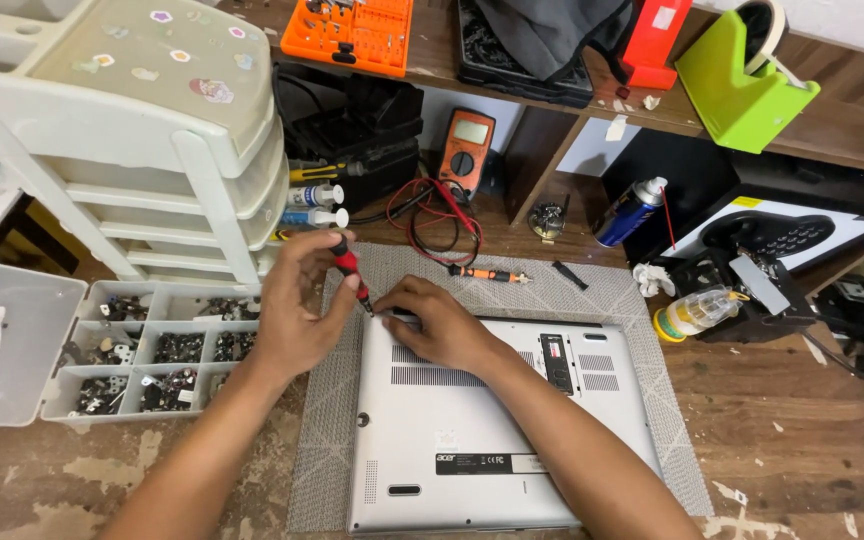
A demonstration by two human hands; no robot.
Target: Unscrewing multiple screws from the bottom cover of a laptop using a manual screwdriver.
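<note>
From the head camera, the left hand (297,310) is curled around a red-and-black screwdriver (350,270), fingers and thumb closed on its handle. The tool slants down to the right, its tip at the far left corner of the laptop (492,440). The right hand (437,325) lies on that same corner, fingers bent and bunched beside the tip; it seems to pinch or steady something there, but the fingertips hide what, so its grip cannot be told.

The laptop lies upside down, silver base up, on a grey mat (592,290) in the middle of the wooden bench (802,400). Its far edge runs just beyond the right hand; its near edge passes out of view at the bottom.

To the left, just beside the left wrist, sits an open parts tray (142,350) with small dark pieces in its compartments, and beyond it a plastic drawer unit (152,120). Far of the hands lie a second screwdriver (487,272), red and black leads (432,215) and an orange multimeter (466,150). To the right stand a blue spray can (630,212) and a small bottle (697,312).

Bare mat shows to the right of the hands, along the laptop's far edge; the left side is crowded by the tray.
</note>
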